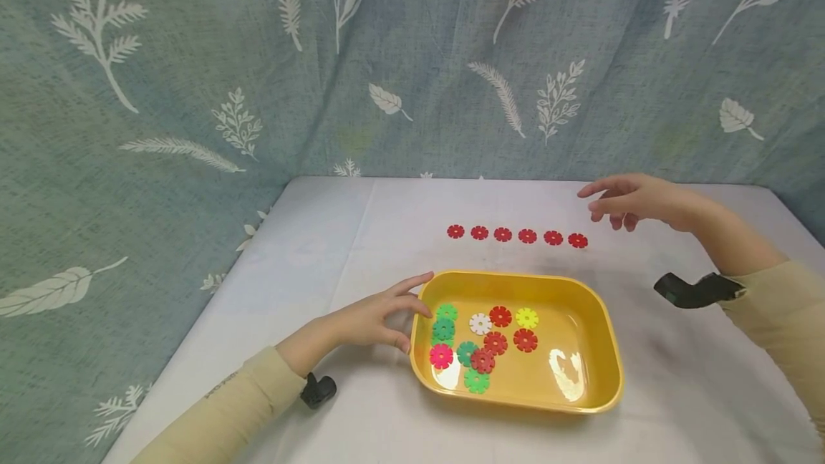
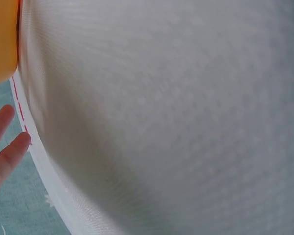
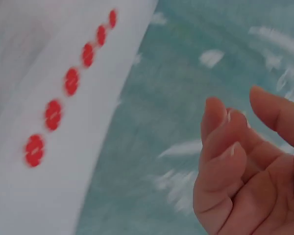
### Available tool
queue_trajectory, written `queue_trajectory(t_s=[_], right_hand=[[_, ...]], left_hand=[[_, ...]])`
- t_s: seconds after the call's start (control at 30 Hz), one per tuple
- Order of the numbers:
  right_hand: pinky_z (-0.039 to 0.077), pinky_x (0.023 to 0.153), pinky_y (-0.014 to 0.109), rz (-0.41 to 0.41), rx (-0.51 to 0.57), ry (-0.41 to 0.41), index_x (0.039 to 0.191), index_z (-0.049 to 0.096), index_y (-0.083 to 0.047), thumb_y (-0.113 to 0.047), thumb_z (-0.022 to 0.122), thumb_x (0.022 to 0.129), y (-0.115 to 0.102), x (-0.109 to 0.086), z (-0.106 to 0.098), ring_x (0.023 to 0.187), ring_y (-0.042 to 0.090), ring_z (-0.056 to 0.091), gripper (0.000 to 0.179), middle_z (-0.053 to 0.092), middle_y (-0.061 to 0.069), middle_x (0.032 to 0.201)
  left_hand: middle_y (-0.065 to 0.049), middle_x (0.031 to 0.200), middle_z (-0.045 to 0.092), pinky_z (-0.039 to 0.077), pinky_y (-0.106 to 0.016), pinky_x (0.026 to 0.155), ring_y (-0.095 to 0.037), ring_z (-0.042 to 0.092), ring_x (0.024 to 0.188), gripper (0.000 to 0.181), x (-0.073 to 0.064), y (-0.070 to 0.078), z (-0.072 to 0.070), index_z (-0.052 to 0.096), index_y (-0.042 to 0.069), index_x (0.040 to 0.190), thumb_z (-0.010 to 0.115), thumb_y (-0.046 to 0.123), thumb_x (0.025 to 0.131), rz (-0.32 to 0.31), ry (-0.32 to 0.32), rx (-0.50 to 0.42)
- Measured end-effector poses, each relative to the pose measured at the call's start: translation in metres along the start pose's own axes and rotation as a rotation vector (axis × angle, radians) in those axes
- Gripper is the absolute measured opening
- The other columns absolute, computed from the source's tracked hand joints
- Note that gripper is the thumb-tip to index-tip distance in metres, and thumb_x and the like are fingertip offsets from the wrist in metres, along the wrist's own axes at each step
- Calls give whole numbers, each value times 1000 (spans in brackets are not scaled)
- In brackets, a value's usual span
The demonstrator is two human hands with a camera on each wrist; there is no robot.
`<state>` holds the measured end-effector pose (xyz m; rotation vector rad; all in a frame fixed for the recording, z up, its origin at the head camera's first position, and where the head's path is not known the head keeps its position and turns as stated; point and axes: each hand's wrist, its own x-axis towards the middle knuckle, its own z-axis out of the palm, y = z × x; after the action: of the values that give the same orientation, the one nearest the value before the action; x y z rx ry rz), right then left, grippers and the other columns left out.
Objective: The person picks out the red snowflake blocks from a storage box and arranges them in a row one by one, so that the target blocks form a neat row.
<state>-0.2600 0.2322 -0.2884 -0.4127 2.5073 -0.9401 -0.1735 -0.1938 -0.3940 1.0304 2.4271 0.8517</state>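
Observation:
A row of several red notched plastic discs (image 1: 503,235) lies flat on the white table. Just past the row's right end my right hand (image 1: 634,200) hovers with fingers loosely bent and nothing between them; the right wrist view shows the same bare fingers (image 3: 220,161) and the red discs (image 3: 53,115). My left hand (image 1: 380,315) rests at the left rim of a yellow tray (image 1: 515,276), fingertips touching the edge with the thumb spread lower down. Inside the tray are green, teal, white, yellow, pink and red discs (image 1: 495,343), mostly toward its left half.
The white tablecloth (image 1: 361,235) reaches back to a blue-green curtain (image 1: 419,63) with white leaf prints. Black wrist straps (image 1: 699,290) sit on both forearms below the beige sleeves' cuffs.

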Motion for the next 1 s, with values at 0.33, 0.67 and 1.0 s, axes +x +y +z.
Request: queue_trajectory(t_s=[0.33, 0.67, 1.0], right_hand=[[51, 62, 30, -127, 20, -168, 126, 49, -9, -27, 61, 87, -61, -26, 30, 68, 21, 55, 44, 63, 7, 91], [49, 59, 29, -201, 54, -366, 118, 55, -5, -16, 64, 85, -77, -14, 86, 64, 20, 57, 36, 65, 4, 85], [54, 68, 29, -223, -110, -463, 114, 59, -9, -9, 66, 82, -78, 8, 141, 71, 17, 61, 33, 65, -2, 85]], left_hand=[[7, 153, 11, 24, -49, 109, -23, 16, 139, 54, 0, 0, 0, 58, 22, 113, 72, 46, 66, 2, 3, -15], [6, 153, 13, 24, -48, 109, -23, 18, 139, 53, 0, 0, 1, 58, 22, 111, 73, 44, 65, 15, 9, -20], [4, 153, 13, 25, -49, 109, -24, 18, 139, 53, 0, 2, 0, 57, 22, 112, 72, 45, 67, 25, 10, -19]])
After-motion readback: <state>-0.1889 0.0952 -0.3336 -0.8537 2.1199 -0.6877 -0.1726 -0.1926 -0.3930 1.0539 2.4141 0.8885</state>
